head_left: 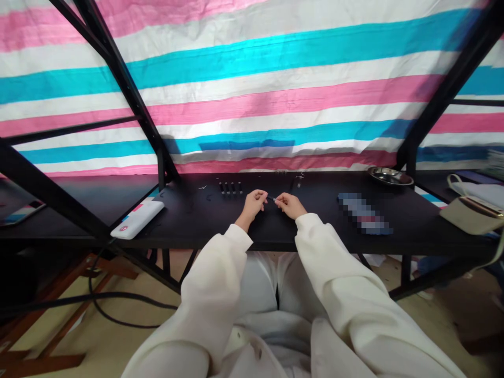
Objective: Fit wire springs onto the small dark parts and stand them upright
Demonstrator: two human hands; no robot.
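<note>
Over the black table [189,220], my left hand [254,203] and my right hand [289,205] are close together, fingers pinched. Between their fingertips runs a small dark stick-like piece [271,198], with one hand at each end. Its exact kind is too small to make out. To the left of my hands, several small black tubes with pale ends [233,188] form a row. Behind my right hand lie a few tiny bits [298,185], not clear enough to name.
A white power bank-like box [137,219] lies at the left edge. On the right are a blurred-out blue packet [364,214], a shiny metal dish [389,177] and a beige bag [470,215]. Black frame bars [129,94] slant up beside a striped sheet [275,100].
</note>
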